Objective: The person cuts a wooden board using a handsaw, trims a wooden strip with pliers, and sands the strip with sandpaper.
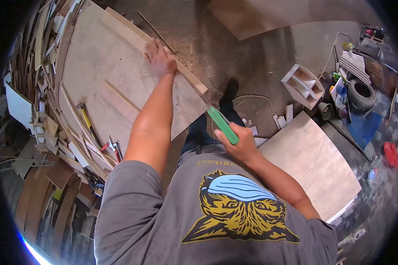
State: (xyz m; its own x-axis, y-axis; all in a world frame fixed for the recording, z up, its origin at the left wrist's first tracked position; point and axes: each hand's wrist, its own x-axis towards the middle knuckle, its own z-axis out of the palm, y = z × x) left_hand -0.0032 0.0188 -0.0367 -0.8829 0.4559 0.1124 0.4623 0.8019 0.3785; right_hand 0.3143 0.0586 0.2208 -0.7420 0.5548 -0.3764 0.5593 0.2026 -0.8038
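My right hand [242, 146] is wrapped round a long green sanding block [223, 125], held at the near right corner of a wide plywood board [90, 62]. The block's far end meets or nearly meets the end of a pale wood strip [190, 78] along the board's edge; blur there hides the exact contact. My left hand [160, 57] lies on that strip farther up, fingers stretched out and pressing down. A thinner loose strip [122, 96] rests on the board, left of my left forearm.
A hammer [88, 121] with a yellow handle and pliers [116, 149] lie at the board's left side, beside piled scrap wood [31, 106]. To the right are a wooden box [302, 86], a tyre [361, 94] and another plywood sheet [314, 161]. Sawdust [181, 46] covers part of the floor.
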